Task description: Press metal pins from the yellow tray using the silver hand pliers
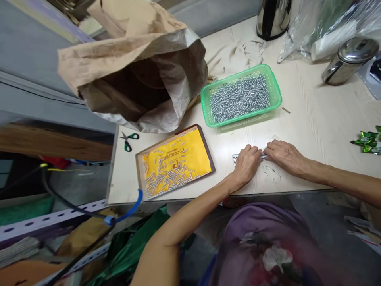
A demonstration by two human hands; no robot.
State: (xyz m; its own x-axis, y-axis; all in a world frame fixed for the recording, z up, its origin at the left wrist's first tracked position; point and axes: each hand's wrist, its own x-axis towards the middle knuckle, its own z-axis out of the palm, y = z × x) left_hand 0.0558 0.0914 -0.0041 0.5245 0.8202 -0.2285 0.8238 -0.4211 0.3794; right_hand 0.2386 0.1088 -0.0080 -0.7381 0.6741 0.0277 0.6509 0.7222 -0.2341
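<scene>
On the tabletop near the front edge, my left hand (247, 163) is closed over a narrow metal fixture (235, 159), whose end with small holes shows beyond the knuckles. My right hand (281, 157) meets it from the right, fingers pinched together. Between the two hands a short silvery metal piece (263, 156) shows; the fingers hide most of it. Left of the hands lies a shallow tray (207, 147) lined with yellow, holding many small metal pins (171, 176). Behind the hands stands a green plastic basket (241, 121) filled with small metal springs (239, 99).
A large open paper sack (131, 47) stands at the back left. Green-handled scissors (127, 142) lie near the left edge. At the back right are a steel mug (342, 67), a kettle (272, 18) and plastic bags (315, 28). A shiny green wrapper (369, 142) lies far right.
</scene>
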